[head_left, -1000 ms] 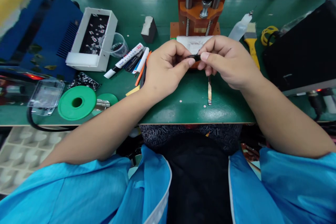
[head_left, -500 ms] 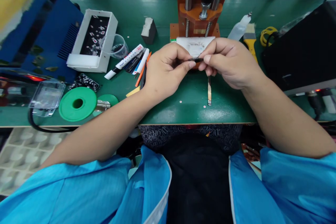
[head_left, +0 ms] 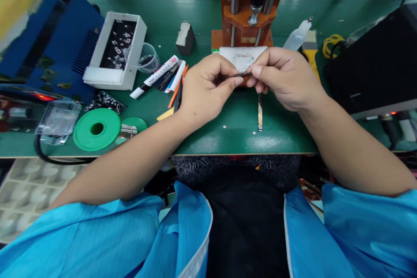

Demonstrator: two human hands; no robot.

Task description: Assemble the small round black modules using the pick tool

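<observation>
Between both hands, just in front of the orange press, is a small dark, thin part [head_left: 243, 74] whose kind I cannot make out. My left hand [head_left: 208, 89] pinches its left end between thumb and forefinger. At the other end, my right hand [head_left: 282, 77] has thumb and fingers closed on it. Below the right fingers a narrow tool [head_left: 259, 115], dark with a tan, worn-looking stretch, points toward me; its upper end is hidden by that hand, and I cannot tell whether it is held. Behind the fingertips lies a stained white pad [head_left: 243, 56].
An orange press [head_left: 249, 17] stands behind the hands. To the left are a white box [head_left: 135, 47] of small parts, a clear cup [head_left: 151, 61], a marker [head_left: 154, 76] and a green solder spool [head_left: 97, 129]. A bottle [head_left: 298, 34], a brush [head_left: 311, 54] and a black machine [head_left: 374, 61] are right.
Both hands hold nearly the same place. The small dark part looks slightly turned between the fingertips; the things on the bench have not moved.
</observation>
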